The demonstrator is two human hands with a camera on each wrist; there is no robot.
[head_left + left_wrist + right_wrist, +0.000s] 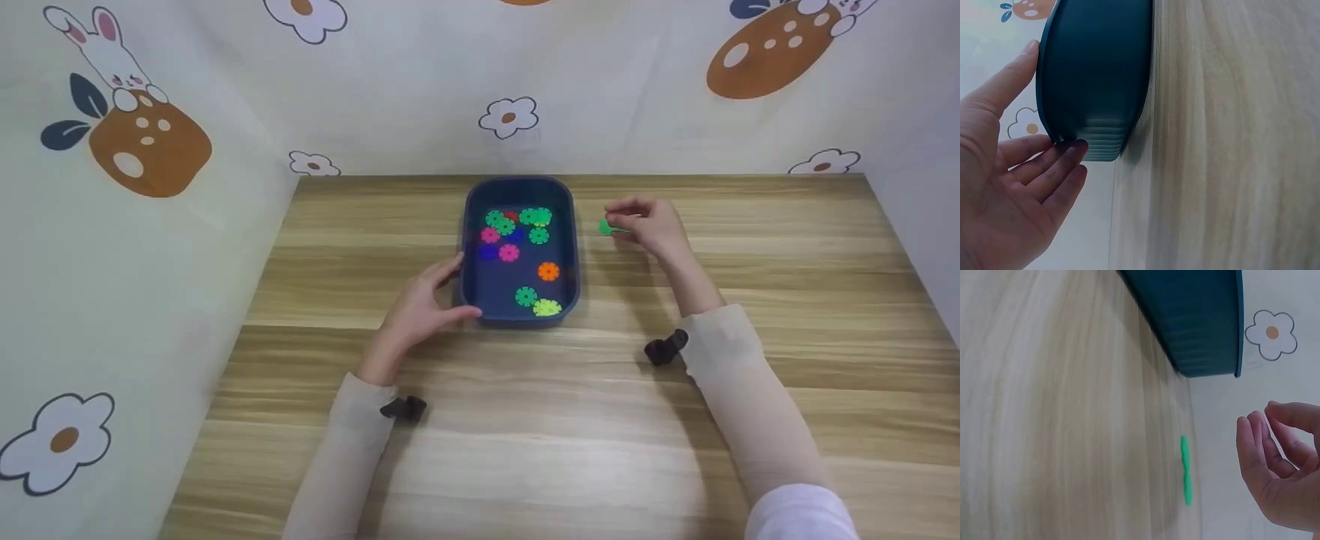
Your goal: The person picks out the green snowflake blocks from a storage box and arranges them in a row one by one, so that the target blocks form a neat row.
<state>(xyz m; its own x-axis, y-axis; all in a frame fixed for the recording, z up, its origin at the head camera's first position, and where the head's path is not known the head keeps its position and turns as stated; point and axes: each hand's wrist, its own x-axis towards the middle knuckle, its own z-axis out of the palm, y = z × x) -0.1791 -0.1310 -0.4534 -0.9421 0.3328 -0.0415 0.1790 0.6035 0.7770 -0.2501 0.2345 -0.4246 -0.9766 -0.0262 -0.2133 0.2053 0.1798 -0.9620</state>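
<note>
A dark blue plastic tub [517, 324] holds several notched plastic discs in green, pink, blue, red, orange and yellow. My left hand [420, 311] grips the tub's near left corner, thumb at the near rim. In the left wrist view, the left hand's fingers [1064, 169] bend against the tub's outer wall [1100, 73]. Right of the tub, my right hand [652, 225] hovers with bent fingers over bright green plastic [606, 227]. The right wrist view shows this green plastic [1186, 469] lying edge-on on the table, apart from the empty right hand [1283, 467].
The wood-grain table [570, 420] ends at a pale back wall [420, 112] printed with flowers and rabbits. More pale walls rise at the left and right sides. Each sleeved wrist carries a small black camera, such as the right wrist camera [666, 348].
</note>
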